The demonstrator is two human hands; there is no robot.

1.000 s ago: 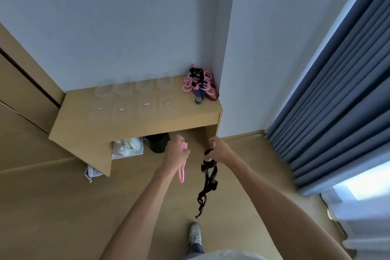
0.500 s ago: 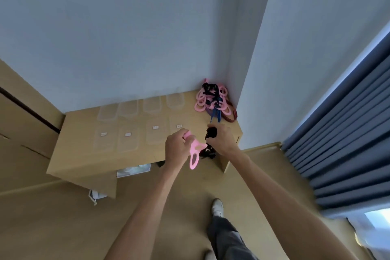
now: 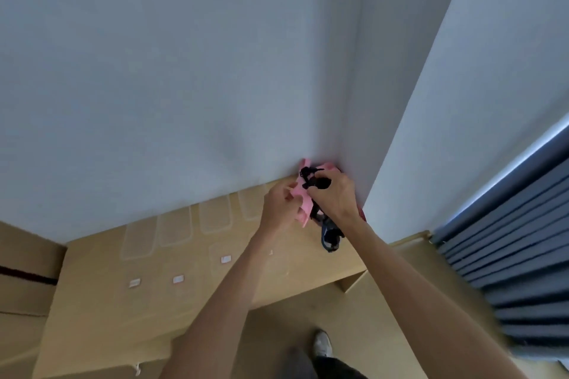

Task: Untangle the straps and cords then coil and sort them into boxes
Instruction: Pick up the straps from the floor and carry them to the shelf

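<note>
both hands (image 3: 308, 200) raised from floor level to the desk's back corner, pink strap (image 3: 300, 194) and black strap (image 3: 317, 183) brought along

Both forearms are showing bare, with no sleeves, watch or rings appearing on them. The left hand (image 3: 278, 206) and the right hand (image 3: 334, 194) are wearing no gloves. At six o'clock in the head view, the person is wearing dark grey trousers (image 3: 326, 368), loose and blurred at the picture's lower edge. A white shoe (image 3: 321, 343) with a rounded toe is peeking out just above them, its details too blurred to be telling more.
</note>
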